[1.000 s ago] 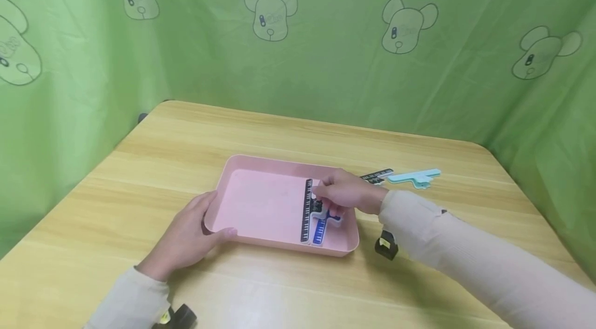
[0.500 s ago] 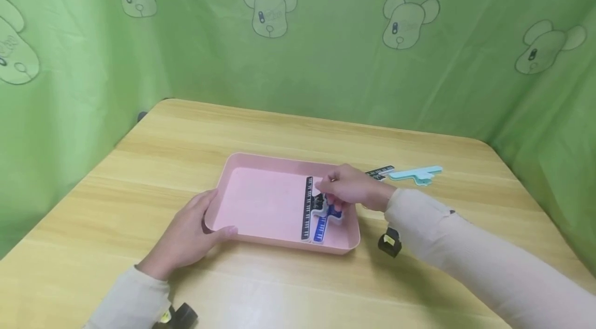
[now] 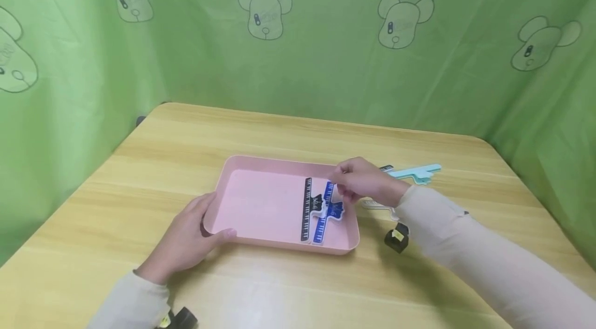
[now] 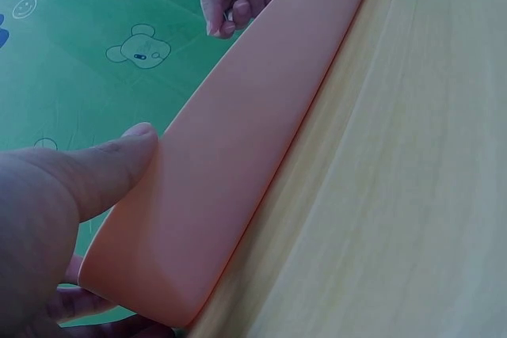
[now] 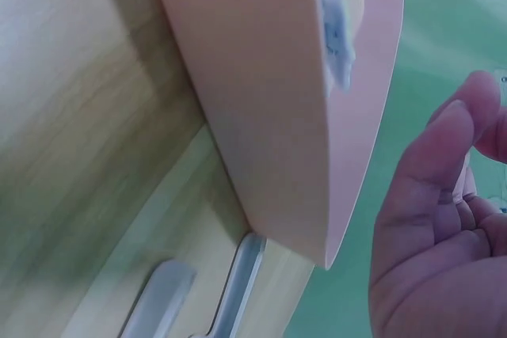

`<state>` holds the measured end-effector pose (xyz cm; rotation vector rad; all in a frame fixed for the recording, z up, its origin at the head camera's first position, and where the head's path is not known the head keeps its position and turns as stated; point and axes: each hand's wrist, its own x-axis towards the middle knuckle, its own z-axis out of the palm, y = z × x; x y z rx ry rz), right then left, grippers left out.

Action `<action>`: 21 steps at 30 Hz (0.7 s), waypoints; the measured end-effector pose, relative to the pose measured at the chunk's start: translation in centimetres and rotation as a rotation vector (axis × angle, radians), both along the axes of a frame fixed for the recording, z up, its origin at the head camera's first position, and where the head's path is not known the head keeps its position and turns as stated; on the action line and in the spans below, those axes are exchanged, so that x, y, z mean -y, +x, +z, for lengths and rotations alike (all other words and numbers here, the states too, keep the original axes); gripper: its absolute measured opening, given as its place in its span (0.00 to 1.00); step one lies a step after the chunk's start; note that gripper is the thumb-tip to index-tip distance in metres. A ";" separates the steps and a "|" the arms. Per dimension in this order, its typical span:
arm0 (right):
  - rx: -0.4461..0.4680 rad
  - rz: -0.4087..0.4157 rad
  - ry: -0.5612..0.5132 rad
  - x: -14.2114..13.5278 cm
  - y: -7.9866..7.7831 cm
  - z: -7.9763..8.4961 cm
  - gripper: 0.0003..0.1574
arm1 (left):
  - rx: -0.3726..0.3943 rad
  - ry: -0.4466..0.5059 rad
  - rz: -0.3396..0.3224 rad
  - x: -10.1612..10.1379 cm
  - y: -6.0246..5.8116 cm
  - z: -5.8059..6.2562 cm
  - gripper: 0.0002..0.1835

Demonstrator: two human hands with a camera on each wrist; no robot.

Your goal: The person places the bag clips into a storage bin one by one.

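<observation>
My left hand [image 3: 183, 236] grips the near left corner of a pink tray [image 3: 253, 199], thumb on the rim and fingers around the outer wall, as the left wrist view shows. Inside, toward the right end, lie a black piano-key clip [image 3: 306, 215] and, slightly slanted beside it, a blue piano-key clip [image 3: 333, 210]. My right hand [image 3: 365, 180] hovers over the blue clip's far end and the right rim. Its fingers are loosely bent with nothing visible held; in the right wrist view the hand [image 5: 440, 227] is apart from the tray wall [image 5: 253, 100].
Right of the tray, on the wooden table [image 3: 261, 287], lie mint-green clips [image 3: 414, 173], a black clip [image 3: 386, 168] partly hidden by the right hand, and a whitish clip [image 3: 378, 205] near the tray's wall. A green curtain [image 3: 326, 80] surrounds the table.
My right hand has let go of the clips in the tray and moved right and up, uncovering the blue clip's far end. My left hand stays on the tray corner.
</observation>
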<state>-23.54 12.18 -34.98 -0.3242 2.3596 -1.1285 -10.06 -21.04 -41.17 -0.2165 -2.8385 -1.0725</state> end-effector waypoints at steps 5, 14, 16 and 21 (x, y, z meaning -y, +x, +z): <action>-0.018 -0.013 -0.003 -0.8 -0.1 0.3 0.16 | 0.001 -0.003 0.003 0.0 0.0 0.0 0.49; -0.031 -0.063 0.025 -2.4 -0.4 0.0 0.14 | 0.009 0.002 0.000 -0.1 0.0 -0.3 0.50; -0.034 -0.073 0.026 -2.7 -0.4 -0.2 0.14 | 0.007 0.005 -0.001 -0.1 0.0 -0.3 0.50; -0.043 -0.090 0.015 -3.5 -0.7 -0.5 0.15 | -0.002 0.014 -0.002 0.0 0.0 -0.3 0.49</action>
